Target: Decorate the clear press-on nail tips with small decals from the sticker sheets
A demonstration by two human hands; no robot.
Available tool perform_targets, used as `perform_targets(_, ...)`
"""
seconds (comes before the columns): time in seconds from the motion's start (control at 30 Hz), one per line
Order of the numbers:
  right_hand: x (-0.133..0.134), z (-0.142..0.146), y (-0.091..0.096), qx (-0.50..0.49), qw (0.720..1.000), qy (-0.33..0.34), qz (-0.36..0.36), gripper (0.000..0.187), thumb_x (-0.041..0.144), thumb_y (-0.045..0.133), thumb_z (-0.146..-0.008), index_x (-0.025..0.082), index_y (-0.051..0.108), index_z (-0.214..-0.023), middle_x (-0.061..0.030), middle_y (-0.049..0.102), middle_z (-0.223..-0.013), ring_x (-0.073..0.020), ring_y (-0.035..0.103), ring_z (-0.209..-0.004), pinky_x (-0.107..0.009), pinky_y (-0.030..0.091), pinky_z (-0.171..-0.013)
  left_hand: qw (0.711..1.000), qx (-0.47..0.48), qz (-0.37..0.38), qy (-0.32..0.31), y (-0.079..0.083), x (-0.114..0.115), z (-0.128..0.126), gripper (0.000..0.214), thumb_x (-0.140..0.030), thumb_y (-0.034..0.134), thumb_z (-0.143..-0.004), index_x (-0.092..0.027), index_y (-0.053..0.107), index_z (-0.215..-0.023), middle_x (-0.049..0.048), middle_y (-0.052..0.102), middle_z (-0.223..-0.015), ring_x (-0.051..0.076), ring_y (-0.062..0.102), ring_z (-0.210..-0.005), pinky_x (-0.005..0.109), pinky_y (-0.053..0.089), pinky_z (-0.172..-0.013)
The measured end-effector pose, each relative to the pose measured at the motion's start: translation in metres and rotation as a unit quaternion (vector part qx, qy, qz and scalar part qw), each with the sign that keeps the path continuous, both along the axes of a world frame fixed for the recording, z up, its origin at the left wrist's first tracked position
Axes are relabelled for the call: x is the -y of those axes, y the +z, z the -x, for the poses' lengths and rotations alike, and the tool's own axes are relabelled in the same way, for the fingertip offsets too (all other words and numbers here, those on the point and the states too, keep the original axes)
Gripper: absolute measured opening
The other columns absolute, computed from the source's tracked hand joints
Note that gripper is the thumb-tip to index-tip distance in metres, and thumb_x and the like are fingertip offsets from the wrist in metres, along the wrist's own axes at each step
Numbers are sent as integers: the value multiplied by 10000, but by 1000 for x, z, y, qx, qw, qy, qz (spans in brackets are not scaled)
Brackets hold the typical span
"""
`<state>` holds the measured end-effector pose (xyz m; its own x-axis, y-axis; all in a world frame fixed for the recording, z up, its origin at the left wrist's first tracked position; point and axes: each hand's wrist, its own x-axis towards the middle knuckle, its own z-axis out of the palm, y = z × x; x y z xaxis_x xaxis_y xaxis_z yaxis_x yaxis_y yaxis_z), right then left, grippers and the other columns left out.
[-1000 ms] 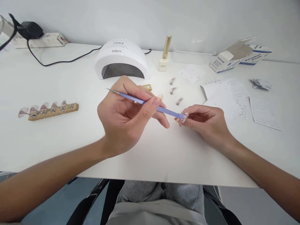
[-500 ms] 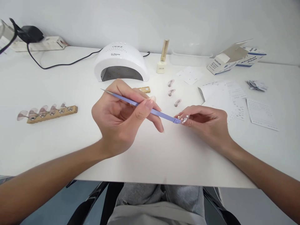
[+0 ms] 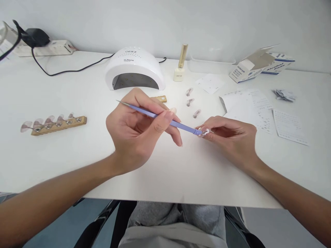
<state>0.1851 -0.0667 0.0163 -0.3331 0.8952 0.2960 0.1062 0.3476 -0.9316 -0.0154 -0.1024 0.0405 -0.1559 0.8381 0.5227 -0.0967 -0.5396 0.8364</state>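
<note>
My left hand (image 3: 137,129) is closed around a slim lilac nail-art tool (image 3: 160,118) with a metal point sticking out to the upper left. Its other end touches a small false nail covered in sparkly stones (image 3: 204,132). My right hand (image 3: 230,136) pinches that decorated nail between fingertips, just above the white table (image 3: 77,151). Three loose false nails on metal stands (image 3: 190,102) lie a little beyond my hands.
A white nail lamp (image 3: 134,67) stands behind my left hand, a gold-capped polish bottle (image 3: 180,63) beside it. A wooden holder with several nail tips (image 3: 58,124) lies at left. Paper sheets (image 3: 261,108) and open boxes (image 3: 258,63) are at right. A power strip (image 3: 43,46) sits far left.
Both hands have shifted only slightly; the tool's end stays on the decorated nail, which my right fingers have turned a little. The camera view dipped and came back.
</note>
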Motion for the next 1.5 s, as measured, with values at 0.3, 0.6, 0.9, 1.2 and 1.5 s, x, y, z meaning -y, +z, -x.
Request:
perform_targets(0.3, 0, -1, 0, -2, 1000, 10, -24, 163, 127, 714, -746, 282, 727, -796, -11, 698, -797, -191, 657, -786, -383, 552, -742, 1000, -8, 18, 16, 0, 0, 3, 132, -240, 664, -806, -213, 550, -744, -8, 609, -672, 175, 674, -598, 313, 581, -461)
perform_targets(0.6, 1, -1, 0, 0, 999, 3, -45, 194, 111, 704, -752, 289, 725, -827, -10, 700, -817, -193, 655, -797, -383, 553, -737, 1000, -4, 27, 13, 0, 0, 1, 188, -283, 709, -762, -207, 543, -713, -3, 607, -668, 188, 679, -616, 320, 576, -464)
perform_targets(0.9, -1, -1, 3, 0, 1000, 4, -17, 140, 139, 719, -744, 272, 721, -787, -10, 703, -781, -195, 665, -776, -386, 558, -737, 1000, 13, 0, 15, 1, -6, 5, 103, -160, 640, -812, -163, 568, -739, 9, 625, -660, 204, 689, -631, 328, 575, -441)
perform_targets(1.2, -2, -2, 3, 1, 998, 18, 59, 139, 193, 772, -690, 248, 728, -809, -13, 717, -798, -178, 681, -768, -338, 574, -739, 986, 10, 155, -58, -7, -23, 18, 227, -261, 711, -755, -176, 503, -727, 23, 665, -681, 175, 636, -445, 329, 541, -413)
perform_targets(1.5, -5, -2, 6, 18, 986, 122, 114, 127, 292, 784, -671, 207, 716, -737, -30, 707, -781, -165, 638, -721, -332, 528, -710, 971, 12, 222, -87, -9, -28, 22, 226, -231, 687, -767, -165, 475, -722, 43, 688, -694, 194, 633, -429, 366, 538, -420)
